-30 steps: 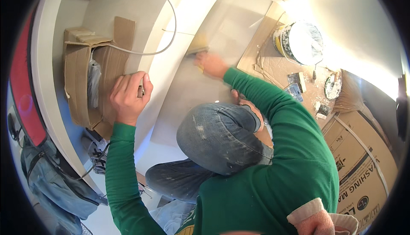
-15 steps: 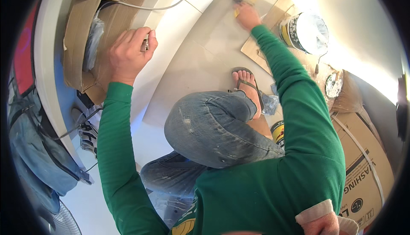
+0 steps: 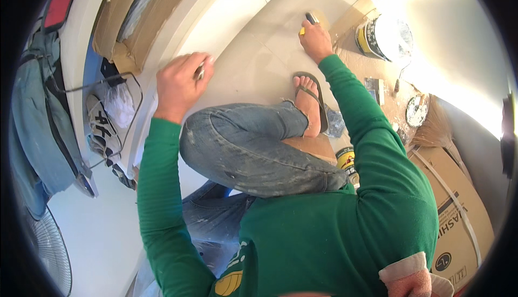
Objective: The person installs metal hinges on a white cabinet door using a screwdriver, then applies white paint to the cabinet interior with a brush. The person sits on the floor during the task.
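Observation:
My right hand point(image 3: 317, 40) is stretched out low over the beige tiled floor point(image 3: 253, 59), its fingers closed on a brush point(image 3: 311, 18) with a black and yellow handle. The pale bristle end is blurred against the tiles. On the left, my left hand point(image 3: 181, 86) is raised beside the white ledge, fingers curled round a small shiny metal piece whose kind I cannot make out. My bent knee point(image 3: 232, 140) in paint-flecked jeans and my sandalled foot point(image 3: 309, 102) lie between the two arms.
A white bucket point(image 3: 372, 39) stands far right on cardboard, near a paint-smeared round lid point(image 3: 417, 110). A large carton point(image 3: 458, 216) and a smaller tin point(image 3: 345, 158) are at my right. Leftward are an opened cardboard box point(image 3: 156, 21), shoes point(image 3: 102, 127), a backpack point(image 3: 40, 113) and a fan point(image 3: 51, 243).
The view has shifted. My right hand has turned the brush and drawn it slightly closer. My left hand has moved right and nearer to me, away from the cardboard box.

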